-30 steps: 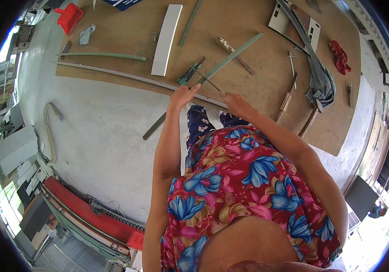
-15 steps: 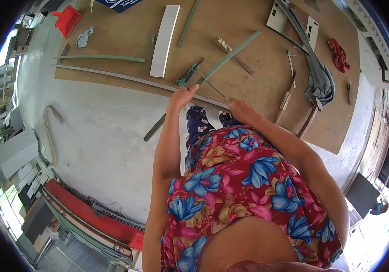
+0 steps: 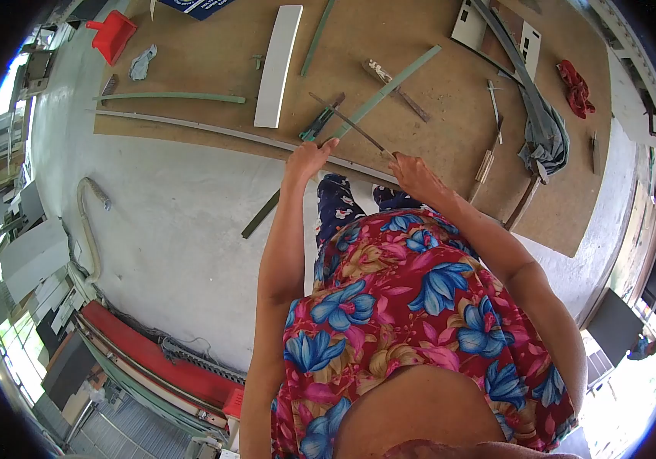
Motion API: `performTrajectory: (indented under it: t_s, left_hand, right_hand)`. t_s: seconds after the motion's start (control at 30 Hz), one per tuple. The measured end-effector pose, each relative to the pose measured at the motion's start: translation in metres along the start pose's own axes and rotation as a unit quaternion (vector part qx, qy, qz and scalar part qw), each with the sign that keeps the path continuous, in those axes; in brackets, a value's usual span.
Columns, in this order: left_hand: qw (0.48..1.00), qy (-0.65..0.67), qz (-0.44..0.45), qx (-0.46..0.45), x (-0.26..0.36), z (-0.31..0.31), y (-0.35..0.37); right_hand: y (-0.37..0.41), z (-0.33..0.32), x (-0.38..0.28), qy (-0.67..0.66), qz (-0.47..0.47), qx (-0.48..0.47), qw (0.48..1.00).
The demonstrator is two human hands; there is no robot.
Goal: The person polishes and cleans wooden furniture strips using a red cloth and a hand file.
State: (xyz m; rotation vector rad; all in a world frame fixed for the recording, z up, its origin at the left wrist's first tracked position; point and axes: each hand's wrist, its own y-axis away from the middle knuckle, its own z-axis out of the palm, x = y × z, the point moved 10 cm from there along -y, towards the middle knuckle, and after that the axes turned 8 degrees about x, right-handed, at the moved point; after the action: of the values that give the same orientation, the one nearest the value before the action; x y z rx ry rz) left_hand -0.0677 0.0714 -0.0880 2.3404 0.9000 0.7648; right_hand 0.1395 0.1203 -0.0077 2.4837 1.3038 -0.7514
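Observation:
My left hand is closed round a long green strip at the table's near edge. The strip slants from the tabletop at upper right down past my hand, its lower end hanging over the floor. In the fist of my right hand is a thin, dark file, lying across the strip just beyond my left hand. Its tip points up and left. Close by on the table lies a green-and-black tool. A worn wooden-handled tool lies partly under the strip.
A long grey bar runs along the near edge of the brown table. A white board lies beyond it. To the right are grey cloth and a red rag; a red dustpan sits far left.
My right hand has moved slightly forward and right. The file's tip now reaches farther past the strip, up and left. My left hand keeps its hold, with the strip nearly still.

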Motion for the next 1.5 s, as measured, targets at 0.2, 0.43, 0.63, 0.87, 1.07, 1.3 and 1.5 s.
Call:
performTrajectory:
  t_s: [0.2,0.43,0.63,0.87,1.07,1.3,1.5]
  left_hand:
    - [1.000,-0.017,0.011,-0.001,0.009,-0.005,0.005]
    - [1.000,-0.011,0.010,-0.013,0.008,0.001,0.004]
    - [0.999,0.005,0.010,-0.031,0.008,0.010,0.005]
    - [0.999,0.029,0.004,-0.020,0.004,0.022,0.002]
    - [0.997,0.040,0.024,-0.061,0.009,0.027,0.009]
    - [0.998,0.038,0.014,-0.042,0.010,0.027,0.009]
    - [0.999,0.033,0.020,-0.026,0.012,0.017,0.007]
  right_hand:
    - [-0.008,0.018,0.018,-0.060,0.073,0.007,0.995]
    - [-0.004,0.028,0.027,-0.091,0.123,-0.002,0.988]
    - [-0.010,0.026,0.019,-0.066,0.087,-0.015,0.994]
    - [-0.050,0.066,0.037,-0.095,0.172,-0.075,0.978]
    - [0.021,0.052,0.037,-0.071,0.118,-0.068,0.988]
    - [-0.035,0.075,0.040,-0.106,0.185,-0.055,0.975]
    - [0.030,0.057,0.025,-0.050,0.084,-0.112,0.989]
